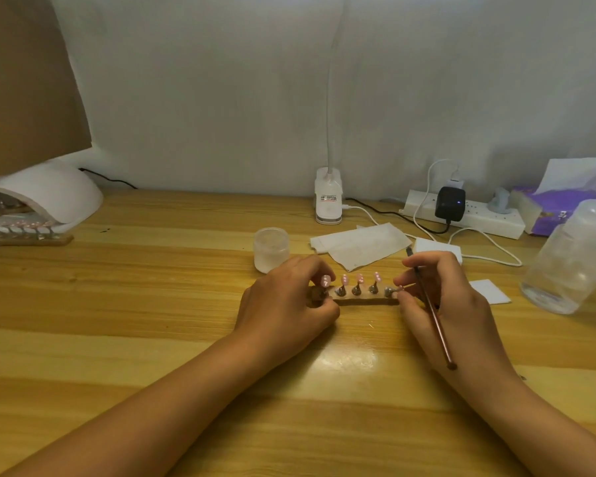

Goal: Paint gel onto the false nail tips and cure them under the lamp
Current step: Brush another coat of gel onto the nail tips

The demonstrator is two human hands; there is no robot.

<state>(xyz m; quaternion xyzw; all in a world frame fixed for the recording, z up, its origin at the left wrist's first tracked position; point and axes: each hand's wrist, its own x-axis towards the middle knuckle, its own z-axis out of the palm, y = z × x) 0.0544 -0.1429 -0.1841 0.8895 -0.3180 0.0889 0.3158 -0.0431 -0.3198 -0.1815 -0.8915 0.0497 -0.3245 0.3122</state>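
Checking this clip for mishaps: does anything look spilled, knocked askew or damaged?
Nothing is visibly spilled or broken. One oddity: on the nail stand held by both hands, the rightmost holder by the right hand seems tilted sideways, while the other nail tips stand upright.

The left hand (286, 301) covers the near end of the nail stand (362, 299). The curing lamp (38, 197) runs off the left edge. Its inside is too dim to read.

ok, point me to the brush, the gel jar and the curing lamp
brush (433, 315), head view, mid-handle beside the right hand
gel jar (271, 250), head view, frosted side wall
curing lamp (57, 187), head view, top of white dome
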